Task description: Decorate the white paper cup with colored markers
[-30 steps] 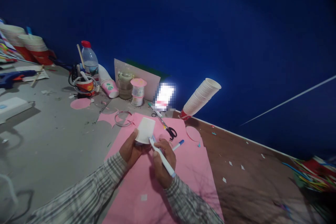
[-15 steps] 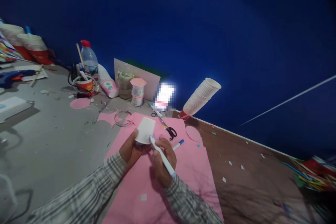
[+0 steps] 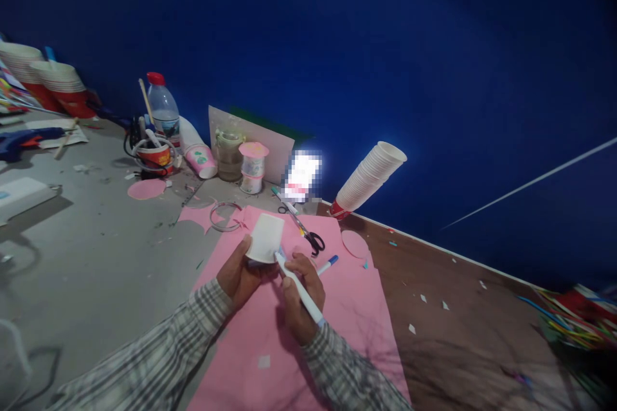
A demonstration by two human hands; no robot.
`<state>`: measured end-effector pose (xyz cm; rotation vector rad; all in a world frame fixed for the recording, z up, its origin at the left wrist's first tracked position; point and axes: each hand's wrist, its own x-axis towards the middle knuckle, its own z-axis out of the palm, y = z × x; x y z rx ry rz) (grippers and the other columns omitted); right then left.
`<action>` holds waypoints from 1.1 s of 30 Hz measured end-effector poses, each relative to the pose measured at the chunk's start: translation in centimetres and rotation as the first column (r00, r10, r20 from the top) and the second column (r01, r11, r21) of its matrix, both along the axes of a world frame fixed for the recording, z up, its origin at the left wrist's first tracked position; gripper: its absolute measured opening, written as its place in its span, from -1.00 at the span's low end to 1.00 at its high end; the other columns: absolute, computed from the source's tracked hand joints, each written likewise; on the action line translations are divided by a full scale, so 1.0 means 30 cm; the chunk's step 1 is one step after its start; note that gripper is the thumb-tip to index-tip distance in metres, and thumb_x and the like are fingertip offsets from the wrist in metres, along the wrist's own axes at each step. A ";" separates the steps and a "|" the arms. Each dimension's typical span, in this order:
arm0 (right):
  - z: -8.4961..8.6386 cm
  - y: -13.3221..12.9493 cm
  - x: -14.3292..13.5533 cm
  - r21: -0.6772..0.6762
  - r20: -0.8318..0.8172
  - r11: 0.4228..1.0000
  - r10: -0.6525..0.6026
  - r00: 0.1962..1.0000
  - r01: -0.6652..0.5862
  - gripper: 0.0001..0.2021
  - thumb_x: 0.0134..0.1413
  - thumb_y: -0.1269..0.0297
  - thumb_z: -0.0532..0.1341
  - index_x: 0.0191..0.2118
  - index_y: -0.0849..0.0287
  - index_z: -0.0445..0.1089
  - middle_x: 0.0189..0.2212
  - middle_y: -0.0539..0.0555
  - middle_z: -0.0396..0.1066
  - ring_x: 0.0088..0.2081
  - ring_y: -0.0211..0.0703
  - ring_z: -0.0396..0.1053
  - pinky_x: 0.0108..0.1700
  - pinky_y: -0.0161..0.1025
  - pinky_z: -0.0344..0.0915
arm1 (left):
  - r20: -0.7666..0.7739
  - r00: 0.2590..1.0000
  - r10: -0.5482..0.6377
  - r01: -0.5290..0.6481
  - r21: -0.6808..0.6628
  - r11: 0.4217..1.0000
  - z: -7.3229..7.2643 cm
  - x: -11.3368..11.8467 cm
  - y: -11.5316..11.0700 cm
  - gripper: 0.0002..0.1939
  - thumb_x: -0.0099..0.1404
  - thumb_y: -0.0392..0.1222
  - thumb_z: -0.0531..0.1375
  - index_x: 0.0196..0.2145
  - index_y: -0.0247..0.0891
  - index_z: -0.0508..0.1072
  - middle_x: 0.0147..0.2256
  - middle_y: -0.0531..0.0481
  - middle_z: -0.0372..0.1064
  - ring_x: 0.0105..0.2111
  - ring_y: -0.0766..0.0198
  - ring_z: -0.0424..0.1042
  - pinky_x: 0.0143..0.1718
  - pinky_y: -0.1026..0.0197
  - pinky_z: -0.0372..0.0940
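left hand (image 3: 237,277): partly hidden by cup (image 3: 265,237) | pen (image 3: 302,292) tip: unclear | screen (image 3: 303,175): pixelated

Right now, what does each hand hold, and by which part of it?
Left hand: cup, by its side, near the wide end. Right hand: pen, by the half nearer the cup.

One camera sits on the person's head. It looks forward and down at the desk (image 3: 110,295), so the sleeves (image 3: 154,347) come in from the bottom edge. The left hand (image 3: 237,277) and right hand (image 3: 303,302) are close to it, just below the middle of the view. It sees far out to both sides. The blue wall (image 3: 308,32) fills the top, farther off. The wall's bottom line slopes down to the right.
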<state>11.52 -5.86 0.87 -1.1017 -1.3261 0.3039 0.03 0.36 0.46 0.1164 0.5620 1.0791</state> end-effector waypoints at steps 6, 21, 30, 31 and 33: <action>-0.016 0.008 0.004 -0.013 0.027 0.999 -0.041 0.999 0.041 -0.83 -0.03 0.38 0.12 -0.28 0.12 0.40 -0.39 0.06 0.42 -0.27 0.10 0.42 -0.24 -0.06 0.35 | -0.002 1.000 0.000 0.000 0.027 1.000 -0.012 -0.001 0.000 -0.54 0.05 0.02 0.09 -0.28 -0.46 0.42 -0.47 -0.28 0.46 -0.47 0.01 0.39 -0.49 0.03 0.38; -0.015 0.010 0.006 0.000 0.003 1.000 -0.007 1.000 0.007 -0.82 -0.05 0.39 0.13 -0.27 0.10 0.38 -0.42 0.05 0.38 -0.23 0.13 0.39 -0.20 0.04 0.32 | 0.007 1.000 0.011 -0.011 -0.054 0.999 0.007 0.000 0.003 -0.55 0.05 0.05 0.07 -0.33 -0.43 0.43 -0.50 -0.29 0.46 -0.52 0.01 0.39 -0.56 0.03 0.38; -0.013 0.016 0.005 -0.016 0.012 1.000 -0.009 1.000 0.009 -0.84 -0.04 0.37 0.12 -0.28 0.09 0.38 -0.42 0.05 0.41 -0.28 0.11 0.41 -0.19 0.03 0.32 | 0.040 0.999 0.007 -0.005 -0.067 0.998 0.002 -0.001 0.003 -0.56 0.04 0.04 0.08 -0.29 -0.41 0.42 -0.49 -0.26 0.46 -0.48 0.00 0.40 -0.52 0.01 0.37; -0.013 0.017 0.005 -0.014 0.012 1.000 -0.011 1.000 0.011 -0.84 -0.04 0.36 0.13 -0.28 0.09 0.38 -0.42 0.04 0.41 -0.28 0.11 0.42 -0.18 0.04 0.32 | 0.045 0.999 0.006 -0.004 -0.061 0.998 0.002 -0.001 0.003 -0.56 0.04 0.03 0.08 -0.29 -0.42 0.42 -0.49 -0.27 0.46 -0.48 -0.01 0.39 -0.53 0.01 0.37; -0.012 0.020 0.004 -0.011 0.008 1.000 -0.017 1.000 0.017 -0.85 -0.04 0.36 0.13 -0.29 0.10 0.38 -0.43 0.04 0.41 -0.28 0.11 0.42 -0.17 0.04 0.32 | 0.053 0.999 0.002 0.000 -0.039 0.999 -0.001 -0.002 0.002 -0.56 0.03 0.02 0.10 -0.28 -0.42 0.43 -0.48 -0.27 0.46 -0.49 -0.01 0.39 -0.55 0.03 0.36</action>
